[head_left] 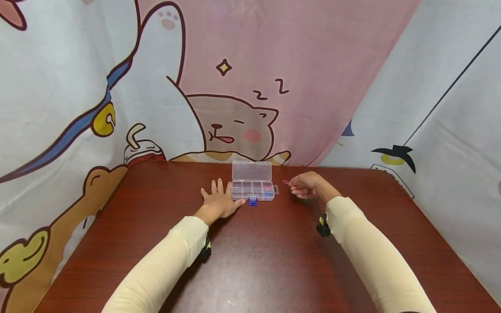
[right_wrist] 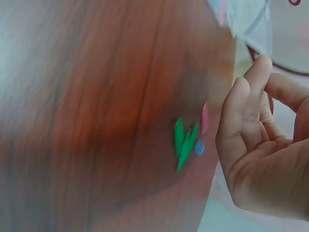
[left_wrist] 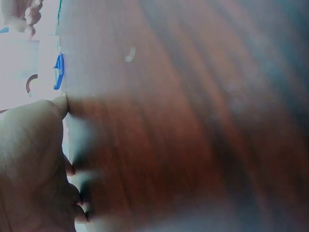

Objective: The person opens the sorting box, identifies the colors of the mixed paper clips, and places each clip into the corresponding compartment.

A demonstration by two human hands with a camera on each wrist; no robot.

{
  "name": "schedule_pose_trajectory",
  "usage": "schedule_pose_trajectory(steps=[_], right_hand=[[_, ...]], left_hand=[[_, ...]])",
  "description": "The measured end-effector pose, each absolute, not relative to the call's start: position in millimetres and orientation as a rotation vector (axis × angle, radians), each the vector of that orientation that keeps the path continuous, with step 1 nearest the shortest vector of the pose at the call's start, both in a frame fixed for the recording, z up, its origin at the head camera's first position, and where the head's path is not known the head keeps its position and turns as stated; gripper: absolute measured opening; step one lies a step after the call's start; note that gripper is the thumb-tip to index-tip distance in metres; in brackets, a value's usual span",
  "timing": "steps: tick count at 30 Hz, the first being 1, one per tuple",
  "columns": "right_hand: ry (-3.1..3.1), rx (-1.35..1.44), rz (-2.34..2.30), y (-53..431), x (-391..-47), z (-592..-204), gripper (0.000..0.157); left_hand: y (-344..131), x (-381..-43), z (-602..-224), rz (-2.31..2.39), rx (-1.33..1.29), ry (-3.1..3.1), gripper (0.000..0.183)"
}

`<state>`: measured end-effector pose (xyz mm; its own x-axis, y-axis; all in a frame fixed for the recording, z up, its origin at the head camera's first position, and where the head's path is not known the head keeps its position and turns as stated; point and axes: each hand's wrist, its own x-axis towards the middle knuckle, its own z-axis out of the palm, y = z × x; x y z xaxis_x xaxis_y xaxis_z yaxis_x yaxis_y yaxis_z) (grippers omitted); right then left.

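A clear plastic compartment box (head_left: 242, 190) stands on the table with its lid (head_left: 252, 170) raised at the back. Pink clips (head_left: 267, 188) and blue clips (head_left: 268, 194) lie in its right-hand compartments. My left hand (head_left: 219, 203) rests on the table with fingers spread, its thumb at the box's front left corner. To the right of the box, my right hand (head_left: 307, 186) pinches a pink paper clip (head_left: 286, 181) above the table. Below that hand lie several green clips (right_wrist: 186, 145), a pink clip (right_wrist: 204, 118) and a small blue piece (right_wrist: 200, 147), blurred in the right wrist view.
A blue latch (head_left: 252, 202) hangs at the box's front, and a clear hanging tab (head_left: 275, 189) sticks out on its right. The brown wooden table (head_left: 258, 261) reaches back to a printed cartoon curtain (head_left: 242, 126).
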<state>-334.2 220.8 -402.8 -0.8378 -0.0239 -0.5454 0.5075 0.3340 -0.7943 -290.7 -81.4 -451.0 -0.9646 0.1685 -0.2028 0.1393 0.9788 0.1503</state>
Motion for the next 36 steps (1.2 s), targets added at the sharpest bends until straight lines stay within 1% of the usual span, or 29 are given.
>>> schedule_pose_trajectory(steps=[3,7,10,12,17,21,28,36], right_hand=[[2.124,0.374,-1.522,208,-336,-399,0.037],[2.116,0.341,-1.515,195,-337,-395,0.036],[2.12,0.336,-1.51,185,-338,-393,0.033],[2.122,0.329,-1.5,180,-340,-393,0.034],[2.1,0.342,-1.492,171,-342,-397,0.028],[2.087,0.364,-1.492,167,-344,-401,0.025],[2.102,0.376,-1.486,166,-345,-403,0.031],[2.094,0.413,-1.498,170,-346,-406,0.029]], left_hand=[[-81,-291,-451,0.199,0.227,2.91,0.091],[-82,-292,-452,0.193,0.223,2.908,0.091],[-82,-294,-452,0.182,0.215,2.907,0.091],[-82,-295,-452,0.181,0.215,2.906,0.091],[-82,-294,-453,0.195,0.218,2.905,0.091],[-82,-294,-454,0.199,0.217,2.905,0.091],[-82,-293,-453,0.203,0.216,2.903,0.092],[-82,-294,-454,0.212,0.21,2.9,0.091]])
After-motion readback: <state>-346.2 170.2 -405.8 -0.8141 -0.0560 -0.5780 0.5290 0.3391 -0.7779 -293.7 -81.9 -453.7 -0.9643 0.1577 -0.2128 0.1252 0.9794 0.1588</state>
